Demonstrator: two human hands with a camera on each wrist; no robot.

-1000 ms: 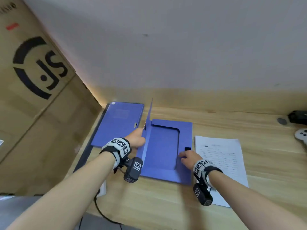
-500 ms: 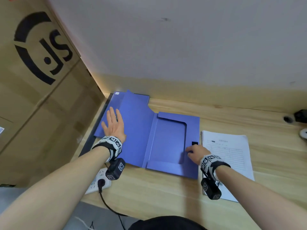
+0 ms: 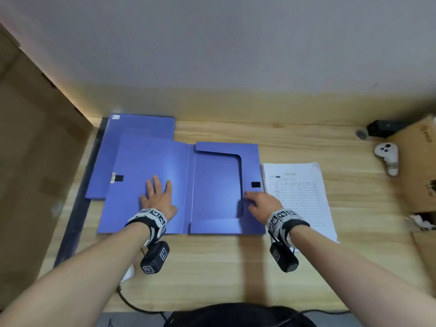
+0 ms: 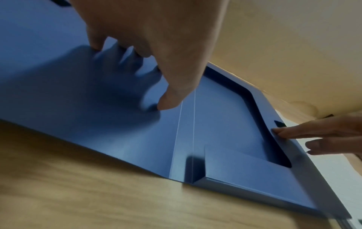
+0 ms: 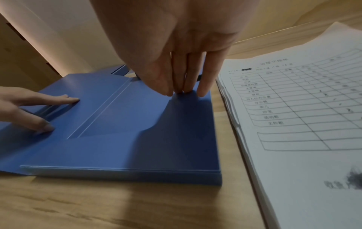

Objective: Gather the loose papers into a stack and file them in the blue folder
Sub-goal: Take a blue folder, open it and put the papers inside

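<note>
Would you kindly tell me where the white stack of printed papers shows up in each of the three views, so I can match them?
Head: the white stack of printed papers lies right of centre, beside the open blue folder, partly under the right forearm.
Left wrist: only a pale sliver at the right edge, past the folder.
Right wrist: it fills the right side.
Shared landmark: the right hand resting on the folder's right flap.

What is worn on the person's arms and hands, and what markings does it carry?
Both forearms are bare, with no sleeves or gloves. The left hand and right hand each have a wristband with black-and-white square tags. Under each wrist hangs a small black camera box, also with such tags. A thin cable joins band and box at the right wrist.
</note>
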